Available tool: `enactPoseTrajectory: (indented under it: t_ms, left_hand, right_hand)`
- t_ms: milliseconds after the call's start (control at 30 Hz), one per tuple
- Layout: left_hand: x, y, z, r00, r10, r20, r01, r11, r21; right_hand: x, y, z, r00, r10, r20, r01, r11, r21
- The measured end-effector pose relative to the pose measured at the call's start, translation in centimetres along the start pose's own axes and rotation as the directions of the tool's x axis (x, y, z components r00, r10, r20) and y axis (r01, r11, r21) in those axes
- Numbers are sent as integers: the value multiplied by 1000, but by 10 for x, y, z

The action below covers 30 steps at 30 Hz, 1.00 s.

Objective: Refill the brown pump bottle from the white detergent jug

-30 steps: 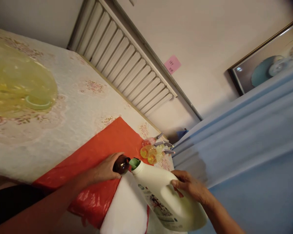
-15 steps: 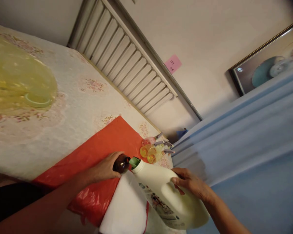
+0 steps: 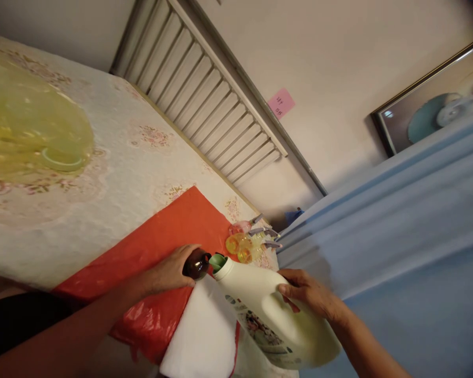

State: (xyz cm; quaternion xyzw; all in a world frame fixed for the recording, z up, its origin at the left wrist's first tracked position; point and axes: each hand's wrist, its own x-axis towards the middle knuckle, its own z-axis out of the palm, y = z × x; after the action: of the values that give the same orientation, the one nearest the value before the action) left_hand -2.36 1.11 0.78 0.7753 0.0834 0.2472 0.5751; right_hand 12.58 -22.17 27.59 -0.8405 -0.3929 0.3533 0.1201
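Note:
My left hand (image 3: 168, 272) is wrapped round a small dark brown bottle (image 3: 196, 264) that stands on a red plastic sheet (image 3: 150, 247). My right hand (image 3: 309, 295) grips the handle of a large white jug (image 3: 268, 315) with a green spout (image 3: 217, 261). The jug is tilted, and its spout touches the mouth of the brown bottle. A white cloth (image 3: 203, 336) lies under the jug.
Three small coloured spray bottles (image 3: 246, 242) lie just beyond the jug. A floral cover (image 3: 114, 173) spreads over the surface, with a yellow-green plastic thing (image 3: 27, 131) at the far left. A blue curtain (image 3: 398, 236) hangs at the right, a slatted panel (image 3: 205, 100) behind.
The jug's base has dropped slightly and my right hand has shifted a little. The brown bottle and my left hand stay put.

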Motion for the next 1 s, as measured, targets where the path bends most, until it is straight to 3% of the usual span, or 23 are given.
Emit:
enactPoseTrajectory:
  t_ms: [1000]
  left_hand:
    - [-2, -9, 4, 1000, 3, -15, -3, 1000, 15]
  right_hand:
    - [-1, -14, -5, 1000, 15, 18, -15, 998, -54]
